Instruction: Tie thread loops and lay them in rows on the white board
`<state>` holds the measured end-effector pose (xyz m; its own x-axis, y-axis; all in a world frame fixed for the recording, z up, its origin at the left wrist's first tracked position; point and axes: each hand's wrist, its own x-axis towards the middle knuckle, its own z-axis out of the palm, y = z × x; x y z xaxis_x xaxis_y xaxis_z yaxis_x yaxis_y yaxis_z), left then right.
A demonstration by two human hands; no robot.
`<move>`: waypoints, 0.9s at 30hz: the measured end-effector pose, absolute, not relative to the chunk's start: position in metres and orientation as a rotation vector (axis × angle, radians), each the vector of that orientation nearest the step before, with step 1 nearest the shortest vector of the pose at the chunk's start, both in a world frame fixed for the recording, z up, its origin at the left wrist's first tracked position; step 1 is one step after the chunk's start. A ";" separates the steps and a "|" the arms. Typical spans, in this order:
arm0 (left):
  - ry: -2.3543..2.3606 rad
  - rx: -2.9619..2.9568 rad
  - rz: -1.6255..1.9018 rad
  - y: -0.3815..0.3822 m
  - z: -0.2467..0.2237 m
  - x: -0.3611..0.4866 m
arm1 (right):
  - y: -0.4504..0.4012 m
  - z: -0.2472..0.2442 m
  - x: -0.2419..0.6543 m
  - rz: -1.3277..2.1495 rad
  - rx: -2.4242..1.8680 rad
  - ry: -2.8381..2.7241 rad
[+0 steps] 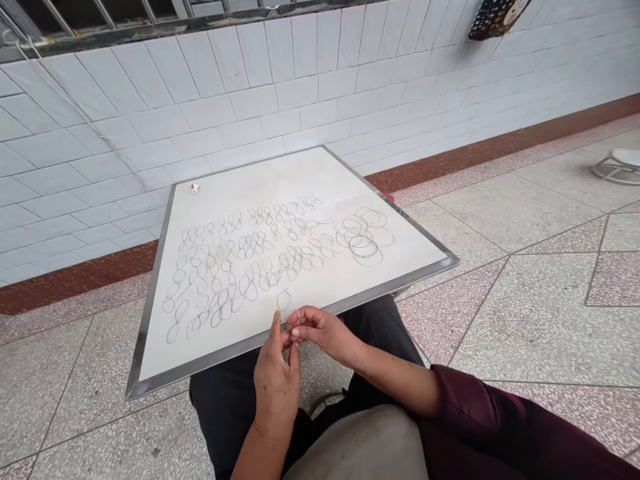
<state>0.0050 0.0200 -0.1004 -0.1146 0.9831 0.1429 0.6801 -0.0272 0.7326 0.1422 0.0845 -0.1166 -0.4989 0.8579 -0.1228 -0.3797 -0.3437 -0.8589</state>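
Observation:
Over the table's front edge, my left hand (277,377) and my right hand (327,335) meet with their fingertips pinched together. Between them is a thin wire loop (299,313), part of it covered by my fingers. Another thin loop (283,309) shows just beyond my left index finger; I cannot tell whether it joins the held wire. On the white table (280,167), rows of thin wires twisted into figure-eights (250,247) lie spread out. At the right of the rows, several larger round wire rings (363,246) overlap one another.
A small red and white object (195,189) sits at the far left table corner. The table's grey metal rim (200,367) crosses above my knees. Behind stands a white tiled wall (280,100), and a white stool (625,160) is at the far right.

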 end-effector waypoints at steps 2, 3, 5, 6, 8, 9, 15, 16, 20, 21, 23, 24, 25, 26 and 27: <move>1.824 1.751 0.966 0.020 -0.101 0.005 | 0.084 -0.117 0.142 1.931 -0.734 -1.046; 1.822 1.750 0.979 0.020 -0.102 0.005 | 0.084 -0.116 0.142 1.935 -0.721 -1.055; 1.815 1.731 1.015 0.020 -0.102 0.005 | 0.084 -0.116 0.142 1.936 -0.703 -1.076; 1.811 1.715 1.032 0.020 -0.102 0.006 | 0.085 -0.117 0.142 1.928 -0.703 -1.086; 1.801 1.670 1.054 0.021 -0.100 0.007 | 0.085 -0.119 0.142 1.901 -0.719 -1.101; 1.796 1.642 1.055 0.021 -0.099 0.008 | 0.085 -0.120 0.141 1.889 -0.728 -1.104; 1.770 1.462 1.090 0.023 -0.095 0.009 | 0.086 -0.127 0.139 1.847 -0.787 -1.128; 1.766 1.452 1.096 0.023 -0.095 0.010 | 0.086 -0.127 0.139 1.843 -0.792 -1.135; 1.727 1.394 1.069 0.023 -0.094 0.009 | 0.088 -0.129 0.142 1.821 -0.822 -1.183; 1.696 1.347 1.073 0.024 -0.094 0.008 | 0.089 -0.129 0.143 1.805 -0.841 -1.202; 1.612 1.190 1.115 0.025 -0.094 0.006 | 0.090 -0.130 0.144 1.775 -0.871 -1.231; 1.563 1.089 1.141 0.026 -0.094 0.004 | 0.090 -0.130 0.145 1.768 -0.874 -1.238; 1.516 0.984 1.165 0.027 -0.094 0.002 | 0.091 -0.130 0.145 1.769 -0.870 -1.241; 1.468 0.884 1.179 0.028 -0.095 0.000 | 0.091 -0.130 0.145 1.776 -0.860 -1.241; 1.424 0.797 1.184 0.030 -0.096 -0.001 | 0.091 -0.130 0.145 1.785 -0.849 -1.242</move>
<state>-0.0013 0.0297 -0.0964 -0.2076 0.9294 -0.3053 -0.1308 0.2829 0.9502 0.1453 0.0913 -0.1302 -0.4682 0.8794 -0.0860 -0.2249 -0.2127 -0.9509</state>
